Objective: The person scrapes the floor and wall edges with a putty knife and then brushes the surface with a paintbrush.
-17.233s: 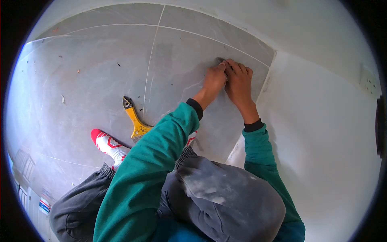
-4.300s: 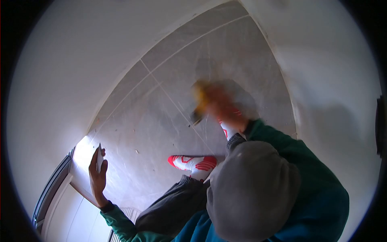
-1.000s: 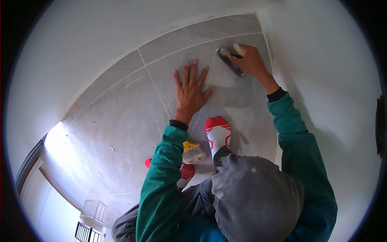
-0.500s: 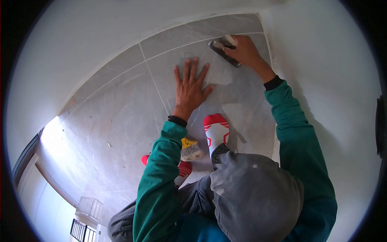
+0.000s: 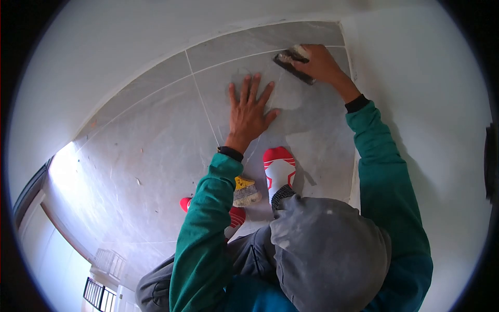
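My left hand (image 5: 249, 114) lies palm down on the grey tiled floor (image 5: 156, 145), fingers spread, with nothing in it. Further forward and to the right, my right hand (image 5: 319, 63) grips a grout float (image 5: 295, 72), which has a dark flat base and a crusted pale upper part. The float lies slantwise on the floor just below a pale grout line, near the wall corner. My fingers cover part of its top.
A wide paintbrush (image 5: 245, 193) with a yellow top lies between my socked feet (image 5: 278, 169). White walls (image 5: 416, 130) rise ahead and to the right. Small bits of debris (image 5: 138, 181) dot the floor at left. Bright light enters by a doorway (image 5: 39, 182).
The view has shifted slightly, so the tile lines and corner sit a little further right. Both hands keep nearly the same places on the floor, with the float still in my right hand.
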A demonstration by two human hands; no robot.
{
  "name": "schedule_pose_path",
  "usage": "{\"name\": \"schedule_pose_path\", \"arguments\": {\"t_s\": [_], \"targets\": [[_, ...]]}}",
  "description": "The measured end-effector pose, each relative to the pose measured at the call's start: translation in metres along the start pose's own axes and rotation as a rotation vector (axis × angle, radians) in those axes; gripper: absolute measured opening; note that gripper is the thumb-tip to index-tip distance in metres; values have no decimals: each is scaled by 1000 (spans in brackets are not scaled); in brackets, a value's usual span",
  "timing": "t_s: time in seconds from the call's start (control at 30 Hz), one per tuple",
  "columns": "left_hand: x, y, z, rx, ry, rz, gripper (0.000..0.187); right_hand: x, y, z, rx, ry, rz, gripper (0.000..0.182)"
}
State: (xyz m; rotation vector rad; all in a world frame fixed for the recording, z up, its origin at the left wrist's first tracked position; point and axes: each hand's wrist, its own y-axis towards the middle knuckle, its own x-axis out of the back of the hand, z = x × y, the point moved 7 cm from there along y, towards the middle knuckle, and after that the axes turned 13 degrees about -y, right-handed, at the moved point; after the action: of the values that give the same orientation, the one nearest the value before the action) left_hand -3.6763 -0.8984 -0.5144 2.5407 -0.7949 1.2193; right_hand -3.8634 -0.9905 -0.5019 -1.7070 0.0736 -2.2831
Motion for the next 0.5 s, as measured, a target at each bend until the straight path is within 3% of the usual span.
{"name": "schedule_pose_path", "arguments": {"t_s": [0.03, 0.17, 0.27, 0.3, 0.37, 0.4, 0.47, 0.5], "targets": [[1, 2, 0, 9, 8, 9, 67, -4, 0, 5, 101, -27, 37, 42], [2, 3, 0, 7, 6, 9, 67, 8, 2, -6, 44, -4, -128, 37], [-4, 5, 5, 82, 7, -34, 67, 3, -19, 18, 223, -76, -18, 36], [0, 11, 8, 106, 30, -60, 67, 17, -23, 18, 100, 96, -69, 32], [-8, 21, -13, -226, -15, 111, 64, 29, -51, 7, -192, 500, -154, 25], [-4, 28, -2, -195, 13, 93, 64, 27, -63, -1, -365, 724, -195, 22], [16, 46, 14, -264, -69, -60, 63, 26, -80, 0, -433, 875, -453, 21], [38, 50, 32, -24, 78, -204, 67, 16, -91, 2, -455, 773, -427, 21]]}}
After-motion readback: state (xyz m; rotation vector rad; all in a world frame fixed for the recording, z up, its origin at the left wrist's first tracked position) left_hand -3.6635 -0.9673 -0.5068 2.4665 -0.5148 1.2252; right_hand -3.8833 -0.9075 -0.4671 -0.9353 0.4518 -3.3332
